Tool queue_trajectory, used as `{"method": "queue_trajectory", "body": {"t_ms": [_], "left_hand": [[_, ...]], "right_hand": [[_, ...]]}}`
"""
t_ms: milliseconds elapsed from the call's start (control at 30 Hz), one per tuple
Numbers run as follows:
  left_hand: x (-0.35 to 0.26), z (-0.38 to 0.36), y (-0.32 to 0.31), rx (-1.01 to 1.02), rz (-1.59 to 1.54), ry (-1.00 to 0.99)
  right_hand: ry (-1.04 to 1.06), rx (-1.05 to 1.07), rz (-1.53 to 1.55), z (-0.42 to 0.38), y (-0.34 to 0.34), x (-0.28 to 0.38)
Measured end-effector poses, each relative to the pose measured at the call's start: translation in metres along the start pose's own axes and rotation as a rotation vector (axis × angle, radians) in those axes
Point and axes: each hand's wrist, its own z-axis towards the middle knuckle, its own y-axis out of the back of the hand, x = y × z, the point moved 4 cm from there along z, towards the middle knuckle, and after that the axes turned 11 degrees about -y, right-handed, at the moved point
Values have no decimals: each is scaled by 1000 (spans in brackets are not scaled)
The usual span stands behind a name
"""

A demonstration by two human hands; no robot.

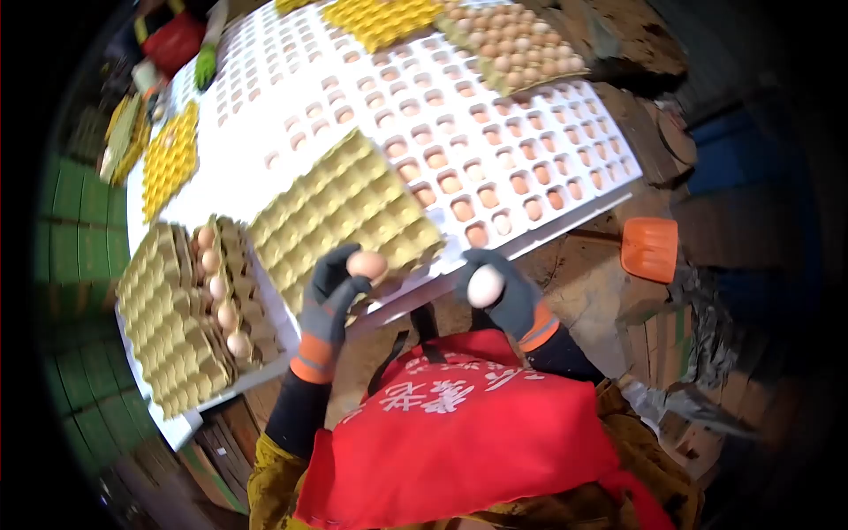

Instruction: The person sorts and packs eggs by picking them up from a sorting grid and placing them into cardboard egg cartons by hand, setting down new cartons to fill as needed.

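Note:
My left hand [331, 300], in a dark grey glove with an orange cuff, is closed round a brown egg [367, 265] just over the near edge of an egg tray [344, 208] made of pulp, whose visible cups hold no eggs. Off the table's front edge, my right hand [505, 296] grips a paler, whitish egg [485, 287]. To the left, a row of brown eggs [217, 288] sits in another pulp tray, beside stacked pulp trays [168, 322]. Brown eggs also fill many pockets of the white panel [556, 216] ahead of me.
A full egg tray [517, 49] rests at the far right of the panel. Yellow trays [170, 155] lie at the left and far sides. A green-gloved hand [206, 66] of another person shows at the far left. An orange shovel [649, 249] is on the right.

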Motion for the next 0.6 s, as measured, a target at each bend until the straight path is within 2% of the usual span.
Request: {"method": "queue_trajectory", "body": {"t_ms": [67, 167, 233, 267, 300, 333, 367, 400, 433, 467, 500, 567, 600], "left_hand": [[11, -2, -47, 133, 17, -15], [14, -3, -125, 359, 298, -225], [21, 3, -167, 523, 468, -398], [19, 6, -191, 621, 516, -406], [27, 8, -211, 660, 415, -303], [36, 11, -231, 741, 451, -280], [47, 15, -252, 824, 493, -254], [55, 18, -276, 946, 580, -386], [69, 20, -294, 1013, 636, -405], [76, 24, -315, 1048, 667, -410], [84, 30, -334, 1076, 695, -418], [101, 51, -360, 958, 728, -545], [112, 69, -363, 835, 725, -514]], "right_hand": [[-156, 65, 130, -5, 5, -5], [-230, 47, 192, -26, 13, 15], [-158, -80, 335, -36, 51, -3], [-135, -104, 401, -40, 75, -16], [-113, -123, 469, -45, 98, -27], [-92, -92, 541, -53, 119, -32], [-82, -146, 486, -59, 138, -34], [-72, -207, 436, -66, 154, -31], [-67, -273, 388, -74, 172, -30], [-53, -303, 496, -77, 186, -33], [-57, -263, 444, -79, 208, -37], [6, -204, 860, -80, 248, -57], [167, -333, 871, -77, 277, -66]]}}
